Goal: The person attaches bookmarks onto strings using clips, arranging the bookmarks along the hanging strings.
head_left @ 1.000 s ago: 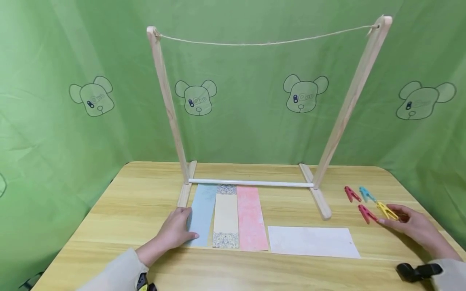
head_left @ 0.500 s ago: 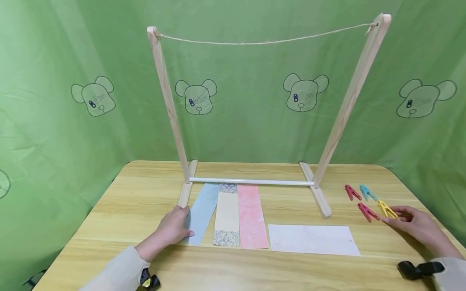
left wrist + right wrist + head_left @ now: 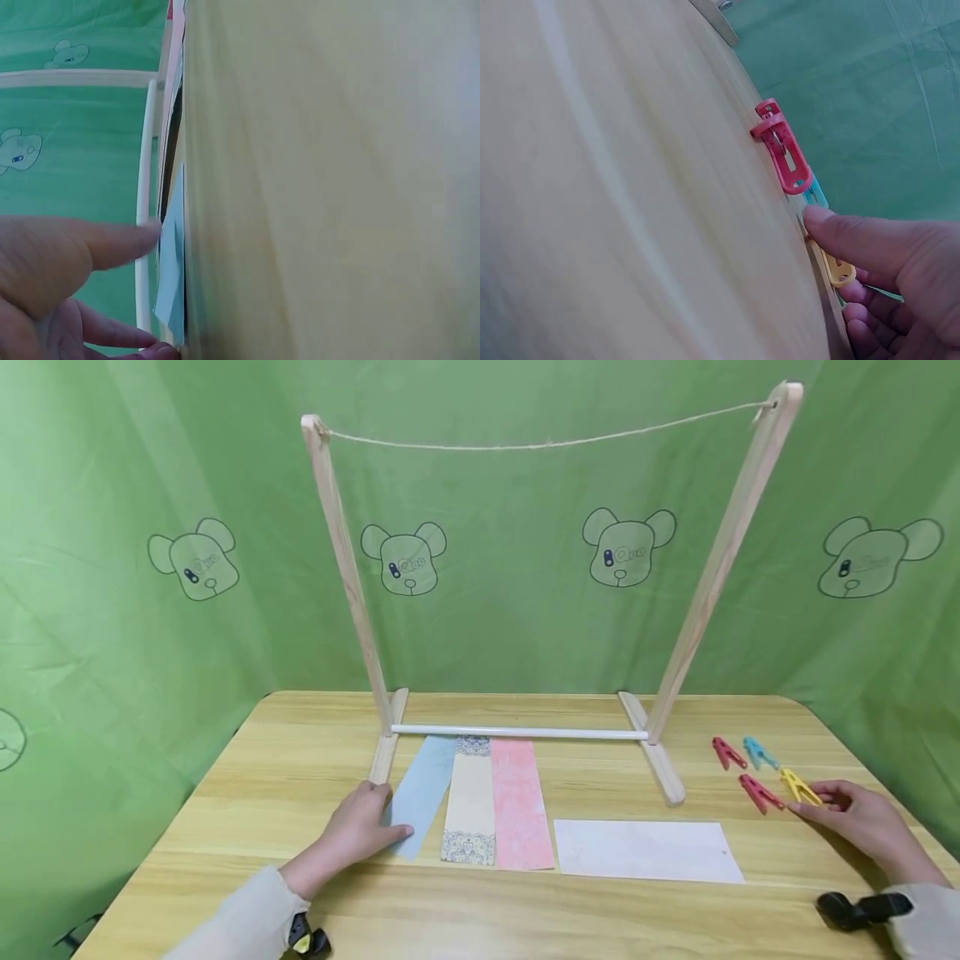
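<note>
A light blue paper strip [image 3: 422, 793] lies slanted on the table, its far end by the white bar. My left hand [image 3: 360, 827] is at its near left edge, thumb spread over the paper. In the left wrist view, the strip [image 3: 172, 274] bows slightly, with fingertips right at its edge and the thumb apart from it. My right hand [image 3: 862, 818] rests beside a yellow clothespin [image 3: 799, 787], thumb and fingers spread around its handle end. Close by lie two red clothespins, one nearer [image 3: 761, 792] and one farther [image 3: 729, 753], and a blue clothespin [image 3: 761, 752].
Beside the blue strip lie a cream patterned strip [image 3: 470, 797] and a pink strip [image 3: 521, 806]. A white strip [image 3: 648, 850] lies crosswise to their right. Behind them stands a wooden frame [image 3: 352, 577] with a string [image 3: 495, 447] across its top and a white bar [image 3: 517, 732] below.
The blue strip has swung, its far end shifting right up to the cream strip. My left thumb lifted back, then reached over the paper again. My right hand stays by the yellow clothespin.
</note>
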{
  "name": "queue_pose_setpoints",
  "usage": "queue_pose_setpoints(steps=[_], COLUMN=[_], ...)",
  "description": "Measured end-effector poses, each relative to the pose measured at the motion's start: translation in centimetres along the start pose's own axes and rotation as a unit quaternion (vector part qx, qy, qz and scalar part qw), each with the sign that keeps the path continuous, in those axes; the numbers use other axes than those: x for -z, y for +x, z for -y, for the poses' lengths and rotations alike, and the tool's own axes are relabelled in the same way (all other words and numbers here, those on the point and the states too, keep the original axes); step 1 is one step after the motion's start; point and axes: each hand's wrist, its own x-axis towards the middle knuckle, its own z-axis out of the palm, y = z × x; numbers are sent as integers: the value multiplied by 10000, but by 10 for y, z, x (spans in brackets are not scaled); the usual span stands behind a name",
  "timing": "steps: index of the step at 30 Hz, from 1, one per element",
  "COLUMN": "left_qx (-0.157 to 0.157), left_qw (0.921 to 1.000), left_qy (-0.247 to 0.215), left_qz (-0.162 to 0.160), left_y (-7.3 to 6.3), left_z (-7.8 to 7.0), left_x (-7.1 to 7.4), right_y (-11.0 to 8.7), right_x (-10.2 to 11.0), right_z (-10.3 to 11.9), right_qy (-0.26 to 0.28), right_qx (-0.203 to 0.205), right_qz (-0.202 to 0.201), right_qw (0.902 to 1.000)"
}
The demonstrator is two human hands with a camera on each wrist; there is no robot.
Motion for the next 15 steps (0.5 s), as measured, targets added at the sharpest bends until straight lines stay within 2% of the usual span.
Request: queue_pose_setpoints(steps=[6, 15], left_qx=[-12, 86], left_qw=[9996, 9997], left_qy=[287, 130], left_qz=[-40, 197], left_y=[1, 1], left_z=[-2, -3], left_x=[-4, 2], right_y=[-3, -1], right_x=[0, 0], right_z=[3, 1], right_qy=[-54, -112], right_qx=[-42, -84], right_qz=[-107, -174], right_qw=[9999, 9998])
